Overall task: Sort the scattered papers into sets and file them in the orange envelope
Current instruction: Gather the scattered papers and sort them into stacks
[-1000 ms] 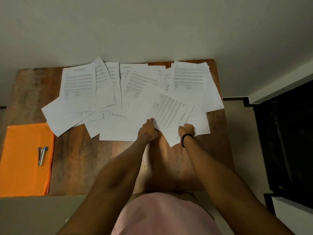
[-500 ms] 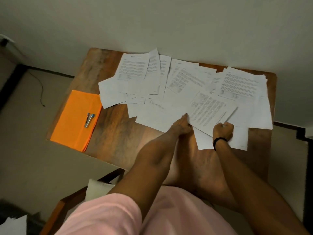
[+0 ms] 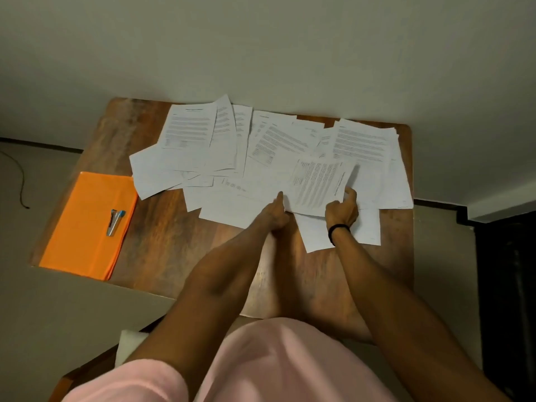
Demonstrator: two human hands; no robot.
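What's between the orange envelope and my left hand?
Head view: bare wooden table beside the orange envelope, then a white sheet reaching to the left hand, which touches a printed sheet.

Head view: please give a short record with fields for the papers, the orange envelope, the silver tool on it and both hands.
papers: many white sheets, overlapping, spread over the far half of the table
printed sheet: turned sideways, on top of them
left hand: grips its near left edge
right hand: grips its near right edge
orange envelope: flat at the table's left edge
silver tool: lies on the envelope
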